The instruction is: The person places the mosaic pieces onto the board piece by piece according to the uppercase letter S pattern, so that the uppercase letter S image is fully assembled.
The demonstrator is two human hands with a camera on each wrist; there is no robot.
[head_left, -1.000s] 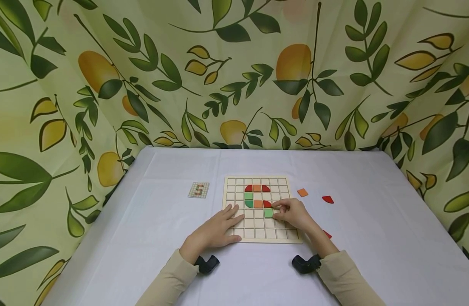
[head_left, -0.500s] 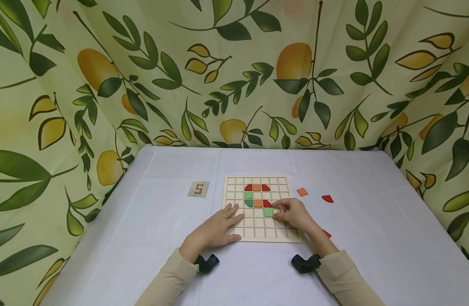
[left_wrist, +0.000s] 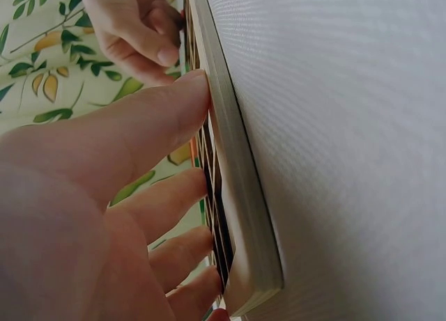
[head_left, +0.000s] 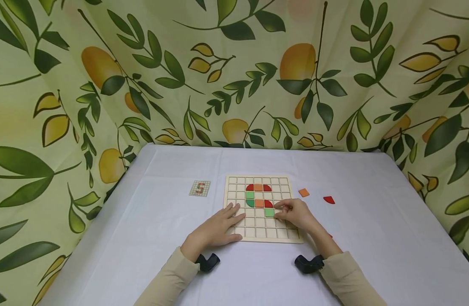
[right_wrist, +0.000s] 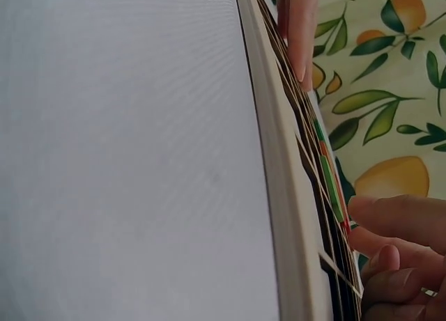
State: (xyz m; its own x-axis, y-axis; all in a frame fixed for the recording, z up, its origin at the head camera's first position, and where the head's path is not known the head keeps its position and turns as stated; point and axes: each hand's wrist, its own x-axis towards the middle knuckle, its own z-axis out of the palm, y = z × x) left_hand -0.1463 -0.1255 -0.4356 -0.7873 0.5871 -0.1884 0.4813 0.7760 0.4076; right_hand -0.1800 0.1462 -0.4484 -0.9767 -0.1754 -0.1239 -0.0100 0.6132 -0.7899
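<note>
A square wooden grid board lies on the table in the head view. Red, orange and green pieces form a curve on it. My left hand rests on its left side with fingers spread. At the lower end of the curve, my right hand pinches the right side of a light green square tile between thumb and index finger. Just behind that tile is a red quarter-round piece. The right wrist view shows the fingertips at the green tile's end, with the other fingers curled.
A small card with an S pattern lies left of the board. To the right are an orange square and a red quarter-round piece. Another red piece is mostly hidden by the right forearm. A patterned curtain hangs behind the table.
Both hands keep nearly the same places on the board. The head view has shifted slightly, and the right forearm now covers more of the nearer red piece.
</note>
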